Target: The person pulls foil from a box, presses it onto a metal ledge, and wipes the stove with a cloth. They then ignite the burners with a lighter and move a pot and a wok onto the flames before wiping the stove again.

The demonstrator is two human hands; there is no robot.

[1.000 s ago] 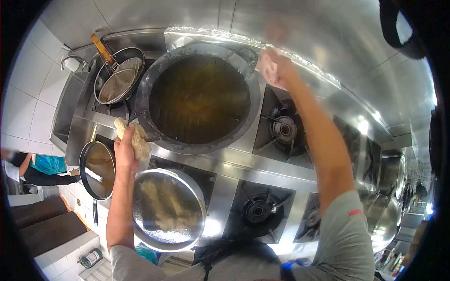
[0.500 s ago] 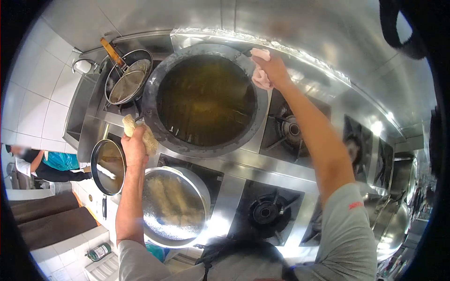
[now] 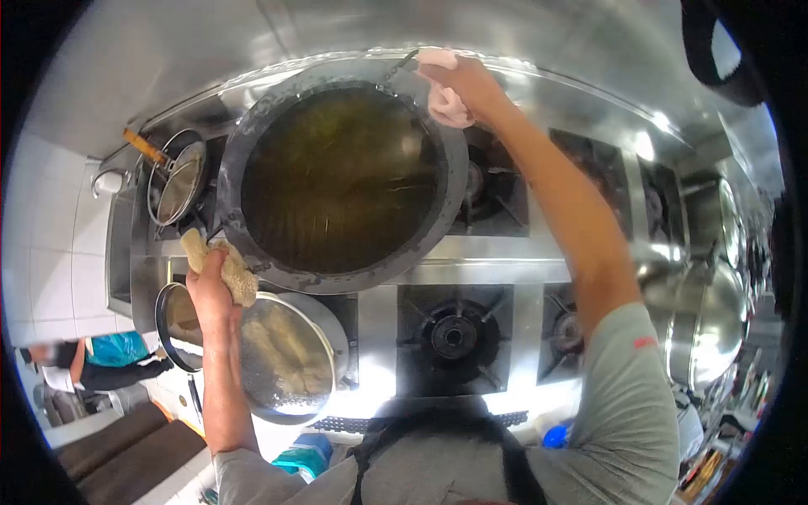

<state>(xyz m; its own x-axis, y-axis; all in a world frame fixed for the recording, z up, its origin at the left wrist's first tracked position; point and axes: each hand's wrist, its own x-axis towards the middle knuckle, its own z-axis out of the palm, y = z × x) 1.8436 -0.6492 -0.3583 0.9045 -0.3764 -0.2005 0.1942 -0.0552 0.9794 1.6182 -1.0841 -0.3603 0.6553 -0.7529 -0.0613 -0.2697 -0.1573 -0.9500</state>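
Observation:
A big dark wok (image 3: 438,223) full of yellowish oil sits over the back burners. My left hand (image 3: 210,286) grips its near-left handle through a beige cloth (image 3: 227,268). My right hand (image 3: 459,84) grips the far-right handle through a pink cloth (image 3: 444,103). The wok looks tilted and shifted toward me, its rim hanging over the steel strip between the burner rows.
A round steel tray (image 3: 286,358) with breaded pieces lies below my left hand. A wire skimmer (image 3: 175,187) rests on a pot at far left. A small dark pan (image 3: 177,324) sits left of the tray. Gas burners (image 3: 453,335) stand uncovered at front. A person (image 3: 101,362) crouches low left.
Both hands stayed clamped on the wok handles. The wok has swung leftward and toward me, and the view has turned with it; the skimmer now sits further left.

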